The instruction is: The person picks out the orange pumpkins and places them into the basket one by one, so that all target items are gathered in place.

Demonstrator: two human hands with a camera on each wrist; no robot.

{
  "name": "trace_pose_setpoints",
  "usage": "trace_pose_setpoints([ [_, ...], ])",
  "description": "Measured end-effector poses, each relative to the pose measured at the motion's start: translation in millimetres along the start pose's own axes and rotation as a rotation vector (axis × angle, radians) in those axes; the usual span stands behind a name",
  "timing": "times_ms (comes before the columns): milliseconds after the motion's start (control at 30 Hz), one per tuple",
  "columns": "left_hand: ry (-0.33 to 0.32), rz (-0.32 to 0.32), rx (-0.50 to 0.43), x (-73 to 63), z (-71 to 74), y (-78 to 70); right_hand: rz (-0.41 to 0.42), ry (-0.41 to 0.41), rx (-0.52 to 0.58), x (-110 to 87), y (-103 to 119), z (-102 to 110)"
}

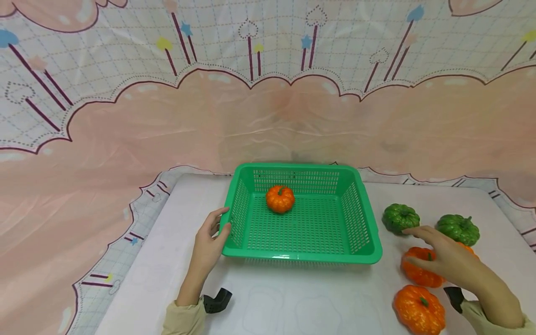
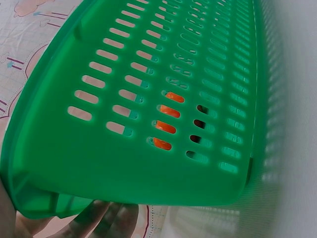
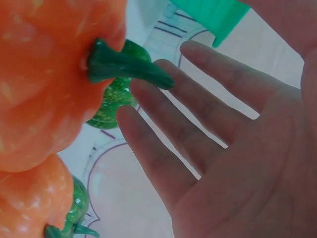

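Note:
A green plastic basket with slotted walls stands on the white table, one small orange pumpkin inside it. My left hand grips the basket's left rim; the left wrist view shows fingers beneath the rim. To the right of the basket, my right hand hovers with spread fingers over an orange pumpkin, partly covering it. In the right wrist view the fingers are straight, beside an orange pumpkin with a green stem. A green pumpkin lies just beyond the fingertips.
Another green pumpkin lies farther right, with an orange one mostly hidden behind the right hand. A larger orange pumpkin sits near the front. A patterned cloth hangs behind the table.

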State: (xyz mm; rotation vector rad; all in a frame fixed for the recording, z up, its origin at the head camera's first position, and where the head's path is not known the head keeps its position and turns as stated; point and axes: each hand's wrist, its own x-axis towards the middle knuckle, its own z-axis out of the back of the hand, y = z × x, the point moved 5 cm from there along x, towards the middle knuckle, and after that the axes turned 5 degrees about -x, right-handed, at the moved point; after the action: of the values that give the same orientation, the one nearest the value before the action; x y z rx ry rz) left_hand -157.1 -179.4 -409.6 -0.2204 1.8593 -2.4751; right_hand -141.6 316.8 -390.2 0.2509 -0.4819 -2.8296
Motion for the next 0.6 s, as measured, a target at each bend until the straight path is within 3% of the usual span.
trace_pose_setpoints([
  [233,0.002,0.000,-0.004,-0.3,-0.8,0.0,-0.043,0.044,0.021,-0.3,-8,-6],
  [600,-0.001,-0.002,0.000,-0.7,-0.2,-0.6,-0.027,0.053,0.032,-3.0,-14,-13],
])
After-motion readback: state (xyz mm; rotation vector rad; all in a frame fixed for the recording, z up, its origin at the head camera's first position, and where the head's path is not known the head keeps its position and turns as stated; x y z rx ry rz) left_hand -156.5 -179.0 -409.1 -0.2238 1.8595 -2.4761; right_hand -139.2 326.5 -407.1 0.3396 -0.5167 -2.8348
